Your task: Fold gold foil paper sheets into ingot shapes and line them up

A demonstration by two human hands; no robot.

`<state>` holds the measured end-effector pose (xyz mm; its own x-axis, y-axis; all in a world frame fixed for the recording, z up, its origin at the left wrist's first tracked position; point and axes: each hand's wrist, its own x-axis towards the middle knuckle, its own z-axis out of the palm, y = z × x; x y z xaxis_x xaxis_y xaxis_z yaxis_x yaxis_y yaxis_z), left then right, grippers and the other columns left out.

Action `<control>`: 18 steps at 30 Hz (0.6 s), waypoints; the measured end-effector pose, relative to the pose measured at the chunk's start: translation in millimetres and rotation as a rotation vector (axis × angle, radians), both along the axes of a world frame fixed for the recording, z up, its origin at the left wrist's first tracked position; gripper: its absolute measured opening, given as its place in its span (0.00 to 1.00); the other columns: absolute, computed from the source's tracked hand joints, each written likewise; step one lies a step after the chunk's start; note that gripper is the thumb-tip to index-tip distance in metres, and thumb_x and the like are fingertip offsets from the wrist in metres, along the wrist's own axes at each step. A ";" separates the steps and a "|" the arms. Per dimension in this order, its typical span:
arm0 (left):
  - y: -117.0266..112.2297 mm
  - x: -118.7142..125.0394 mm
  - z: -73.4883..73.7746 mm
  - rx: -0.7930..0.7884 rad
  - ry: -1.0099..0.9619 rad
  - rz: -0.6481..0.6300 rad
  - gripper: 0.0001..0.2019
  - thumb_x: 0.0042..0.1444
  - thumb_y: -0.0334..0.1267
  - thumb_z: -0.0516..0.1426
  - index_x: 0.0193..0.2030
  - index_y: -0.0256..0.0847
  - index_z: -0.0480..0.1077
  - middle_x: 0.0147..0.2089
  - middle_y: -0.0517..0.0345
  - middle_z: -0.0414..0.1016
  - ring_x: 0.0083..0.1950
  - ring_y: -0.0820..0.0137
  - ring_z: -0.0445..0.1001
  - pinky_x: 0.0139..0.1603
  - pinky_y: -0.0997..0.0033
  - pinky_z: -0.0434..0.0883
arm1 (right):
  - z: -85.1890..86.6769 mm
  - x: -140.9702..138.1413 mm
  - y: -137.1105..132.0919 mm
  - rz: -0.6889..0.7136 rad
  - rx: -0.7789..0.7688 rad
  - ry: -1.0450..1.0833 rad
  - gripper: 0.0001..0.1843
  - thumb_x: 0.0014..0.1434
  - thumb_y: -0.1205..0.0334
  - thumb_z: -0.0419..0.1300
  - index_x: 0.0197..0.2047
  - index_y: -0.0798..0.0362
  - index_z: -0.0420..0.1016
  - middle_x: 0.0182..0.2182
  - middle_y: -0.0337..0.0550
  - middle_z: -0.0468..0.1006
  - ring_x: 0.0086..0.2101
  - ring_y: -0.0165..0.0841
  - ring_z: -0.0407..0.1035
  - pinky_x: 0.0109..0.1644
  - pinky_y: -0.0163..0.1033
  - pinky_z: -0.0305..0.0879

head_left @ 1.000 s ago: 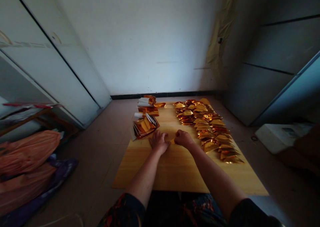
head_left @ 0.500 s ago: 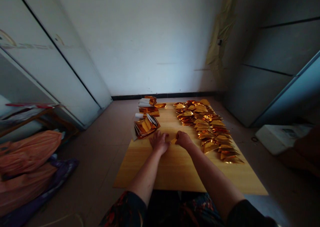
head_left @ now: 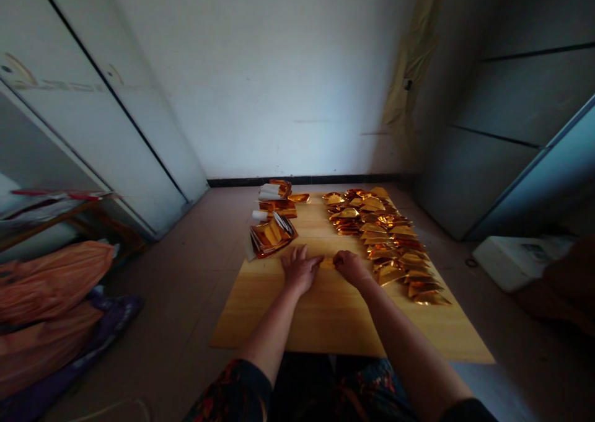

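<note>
Golden foil [head_left: 328,263] — between left fingers [head_left: 318,260] and right fingers [head_left: 340,259].

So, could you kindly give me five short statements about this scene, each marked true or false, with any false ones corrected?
1. Folded gold pieces lie in rows on the right side of the wooden board. True.
2. The left hand is clenched into a fist. False: its fingers are spread.
3. A small gold piece shows between the left hand and the right hand. True.
4. The white box stands on the board. False: it is off to the right, apart from the board.
5. An orange bundle lies left of the board. True.
</note>
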<state>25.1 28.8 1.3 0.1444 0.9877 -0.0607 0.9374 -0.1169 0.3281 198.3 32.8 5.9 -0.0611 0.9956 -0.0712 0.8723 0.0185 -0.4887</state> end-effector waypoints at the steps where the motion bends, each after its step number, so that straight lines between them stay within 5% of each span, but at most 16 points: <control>1: -2.3 0.5 0.5 0.018 0.004 -0.025 0.17 0.61 0.44 0.49 0.53 0.72 0.65 0.69 0.69 0.50 0.70 0.55 0.43 0.63 0.35 0.42 | 1.3 1.0 -3.8 0.019 0.017 -0.003 0.11 0.56 0.71 0.54 0.38 0.52 0.76 0.39 0.42 0.77 0.37 0.29 0.69 0.36 0.29 0.57; 18: -12.5 3.7 -0.6 0.210 -0.012 -0.112 0.16 0.58 0.41 0.53 0.53 0.56 0.69 0.64 0.60 0.61 0.65 0.62 0.54 0.64 0.56 0.52 | -0.6 1.8 -29.1 0.053 0.181 -0.010 0.12 0.59 0.63 0.54 0.46 0.49 0.73 0.41 0.41 0.73 0.36 0.29 0.70 0.36 0.30 0.58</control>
